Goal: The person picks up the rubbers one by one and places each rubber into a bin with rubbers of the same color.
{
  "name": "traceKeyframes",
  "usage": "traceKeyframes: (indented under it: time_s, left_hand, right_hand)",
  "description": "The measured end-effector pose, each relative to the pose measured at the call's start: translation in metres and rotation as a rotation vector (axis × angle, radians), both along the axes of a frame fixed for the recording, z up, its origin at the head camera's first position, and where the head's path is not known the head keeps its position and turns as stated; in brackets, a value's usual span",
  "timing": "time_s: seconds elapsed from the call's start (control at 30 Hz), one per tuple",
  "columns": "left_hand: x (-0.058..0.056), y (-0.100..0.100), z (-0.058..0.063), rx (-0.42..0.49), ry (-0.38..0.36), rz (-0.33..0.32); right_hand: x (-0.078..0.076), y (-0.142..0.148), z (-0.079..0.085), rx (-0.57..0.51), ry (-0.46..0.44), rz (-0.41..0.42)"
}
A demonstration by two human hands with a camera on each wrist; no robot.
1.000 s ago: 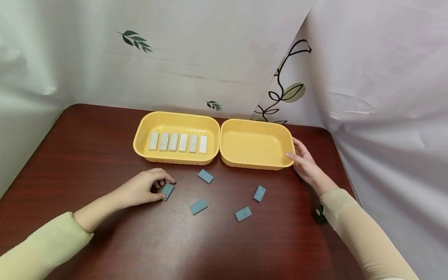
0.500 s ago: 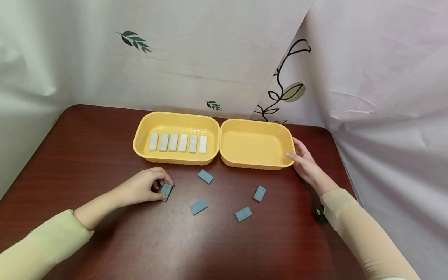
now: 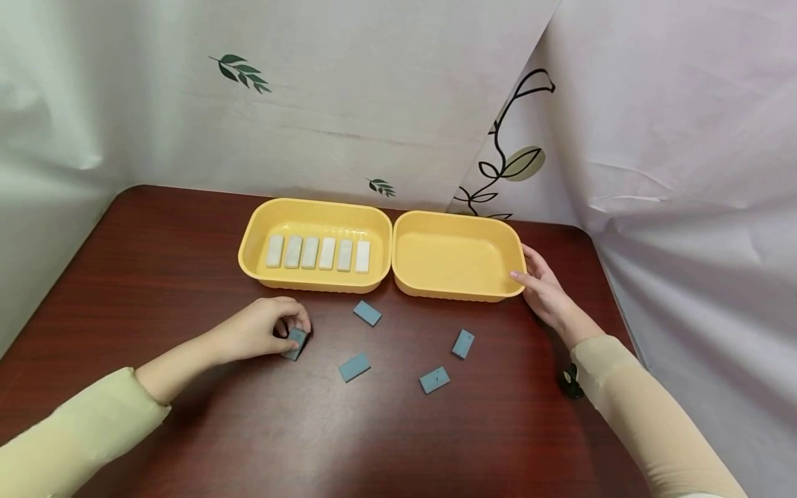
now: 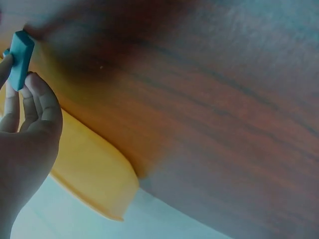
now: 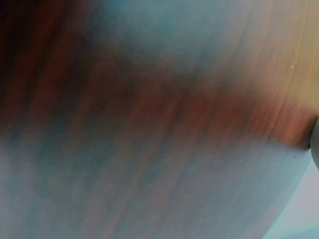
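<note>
My left hand (image 3: 258, 332) pinches a small blue-grey rectangular block (image 3: 295, 344) between thumb and fingers, low over the table in front of the left tub. In the left wrist view the same block (image 4: 21, 59) stands tilted at the fingertips. At the far right my right hand (image 3: 544, 290) grips the end of the right yellow tub (image 3: 457, 290), thumb over the rim and fingers around the outside. No blocks lie in that tub. Beside it, the left yellow tub (image 3: 314, 282) holds a row of several whitish blocks (image 3: 309, 253). Only a sliver of the right hand (image 5: 315, 144) enters the right wrist view.
Several more blue-grey blocks lie scattered on the dark red-brown table (image 3: 386, 443): one (image 3: 367, 313) near the tubs, one (image 3: 355, 367) in the middle, others (image 3: 434, 380) farther right. A pale patterned curtain (image 3: 311, 104) hangs behind the table and at its sides.
The left fingers have closed in on the blue-grey block, which has tilted and shifted slightly in the grasp. The right hand and both tubs have stayed in place.
</note>
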State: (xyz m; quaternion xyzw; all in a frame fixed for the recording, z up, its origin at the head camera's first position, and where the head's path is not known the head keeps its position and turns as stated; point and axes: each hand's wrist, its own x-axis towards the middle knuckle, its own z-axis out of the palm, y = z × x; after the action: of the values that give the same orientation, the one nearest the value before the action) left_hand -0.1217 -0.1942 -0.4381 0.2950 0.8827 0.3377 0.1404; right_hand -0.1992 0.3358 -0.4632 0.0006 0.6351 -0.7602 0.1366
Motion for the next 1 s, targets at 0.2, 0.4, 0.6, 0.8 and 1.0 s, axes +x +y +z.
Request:
traceKeyframes:
  time_s: [0.2, 0.4, 0.6, 0.8, 1.0]
  left_hand:
    - [-0.004, 0.003, 0.008, -0.004, -0.031, -0.048]
    - [-0.008, 0.009, 0.020, -0.030, -0.014, -0.088]
    - [-0.015, 0.023, 0.034, 0.031, -0.001, -0.114]
    - [-0.025, 0.038, 0.046, 0.074, -0.001, -0.117]
    - [-0.039, 0.053, 0.052, 0.123, -0.033, -0.087]
  right_hand:
    - [0.000, 0.000, 0.000, 0.002, -0.013, 0.001]
    - [0.000, 0.000, -0.001, -0.002, -0.013, 0.001]
    - [0.000, 0.001, -0.001, 0.008, 0.001, 0.001]
    - [0.000, 0.000, -0.002, 0.005, 0.008, 0.004]
    - [0.000, 0.001, -0.002, 0.001, 0.005, 0.003]
